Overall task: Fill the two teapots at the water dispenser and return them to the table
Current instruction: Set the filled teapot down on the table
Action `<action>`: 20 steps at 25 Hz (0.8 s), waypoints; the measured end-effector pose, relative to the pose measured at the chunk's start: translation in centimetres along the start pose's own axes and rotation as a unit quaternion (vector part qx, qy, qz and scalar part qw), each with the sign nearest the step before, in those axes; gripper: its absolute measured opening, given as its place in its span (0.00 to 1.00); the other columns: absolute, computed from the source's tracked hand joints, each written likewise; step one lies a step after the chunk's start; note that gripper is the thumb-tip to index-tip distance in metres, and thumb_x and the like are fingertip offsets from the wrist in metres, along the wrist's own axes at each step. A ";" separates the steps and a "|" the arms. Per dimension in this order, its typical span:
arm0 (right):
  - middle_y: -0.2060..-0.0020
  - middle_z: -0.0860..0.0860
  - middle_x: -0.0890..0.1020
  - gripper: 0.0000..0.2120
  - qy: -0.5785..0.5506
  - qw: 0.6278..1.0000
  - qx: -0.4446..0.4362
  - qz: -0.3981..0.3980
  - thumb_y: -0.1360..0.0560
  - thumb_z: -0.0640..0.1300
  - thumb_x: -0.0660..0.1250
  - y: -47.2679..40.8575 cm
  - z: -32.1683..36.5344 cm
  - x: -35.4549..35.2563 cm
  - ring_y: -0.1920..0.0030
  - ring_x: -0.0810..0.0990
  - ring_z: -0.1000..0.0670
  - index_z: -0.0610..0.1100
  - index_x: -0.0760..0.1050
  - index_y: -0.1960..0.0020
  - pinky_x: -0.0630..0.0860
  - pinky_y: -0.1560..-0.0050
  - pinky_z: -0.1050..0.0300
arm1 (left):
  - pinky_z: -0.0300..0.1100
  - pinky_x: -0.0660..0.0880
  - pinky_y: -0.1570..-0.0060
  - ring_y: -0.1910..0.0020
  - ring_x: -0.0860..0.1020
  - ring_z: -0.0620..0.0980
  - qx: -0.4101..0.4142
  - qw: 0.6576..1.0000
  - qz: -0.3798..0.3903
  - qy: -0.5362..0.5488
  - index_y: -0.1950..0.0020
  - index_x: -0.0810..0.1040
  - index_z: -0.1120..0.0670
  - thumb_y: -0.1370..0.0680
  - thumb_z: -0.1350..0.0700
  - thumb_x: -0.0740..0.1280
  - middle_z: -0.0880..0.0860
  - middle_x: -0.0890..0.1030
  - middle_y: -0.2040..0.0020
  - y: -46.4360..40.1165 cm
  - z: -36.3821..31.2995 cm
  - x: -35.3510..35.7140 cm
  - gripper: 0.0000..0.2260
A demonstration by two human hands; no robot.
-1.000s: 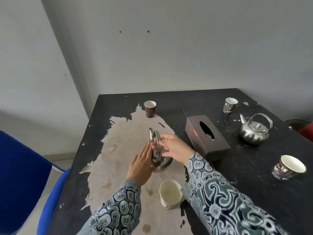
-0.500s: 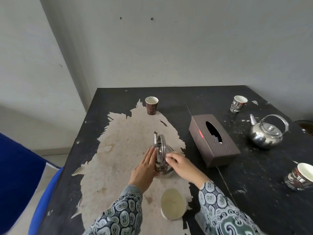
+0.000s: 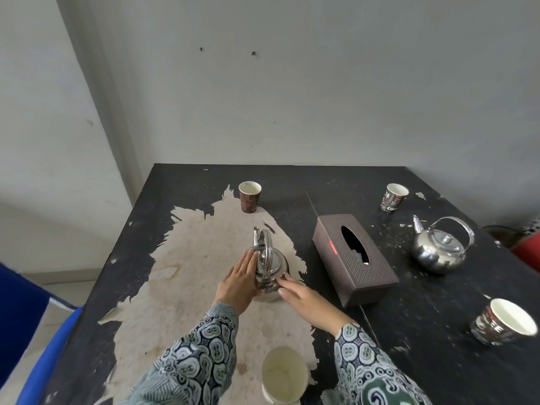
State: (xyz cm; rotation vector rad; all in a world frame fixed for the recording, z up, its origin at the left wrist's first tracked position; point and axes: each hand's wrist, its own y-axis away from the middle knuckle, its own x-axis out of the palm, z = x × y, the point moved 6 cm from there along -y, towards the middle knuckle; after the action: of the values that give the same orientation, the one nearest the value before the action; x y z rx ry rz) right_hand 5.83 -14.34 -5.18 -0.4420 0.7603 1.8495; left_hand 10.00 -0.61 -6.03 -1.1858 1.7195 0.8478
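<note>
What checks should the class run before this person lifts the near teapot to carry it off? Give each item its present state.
1. Near teapot upright on the table: ok.
2. Its handle raised: ok.
3. Left hand flat against its side: ok.
4. Right hand gripping the handle: not ok, fingertips only touch the body.
5. Lid seated: cannot tell.
6. Second teapot waiting beyond the tissue box: ok.

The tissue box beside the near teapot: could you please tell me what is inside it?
Through the oval slot of the tissue box only darkness and a pale scrap near its lower end show; the closed lid hides the remaining interior.
</note>
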 end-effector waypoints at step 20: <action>0.58 0.50 0.84 0.11 0.016 0.984 0.006 -0.179 0.25 0.39 0.60 17.1 -7.4 -22.9 0.60 0.81 0.53 0.52 0.77 0.59 0.72 0.59 0.63 | 0.51 0.69 0.38 0.36 0.69 0.53 0.099 0.978 -0.170 0.063 0.37 0.71 0.53 0.22 0.57 0.58 0.52 0.75 0.38 3.4 -24.3 -10.7 0.14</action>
State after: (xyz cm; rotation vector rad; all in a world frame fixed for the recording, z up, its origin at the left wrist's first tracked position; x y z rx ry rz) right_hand -1.26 -39.46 8.59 -0.5623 0.6648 1.5047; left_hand 2.15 -16.94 13.75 -1.3672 1.5958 0.3933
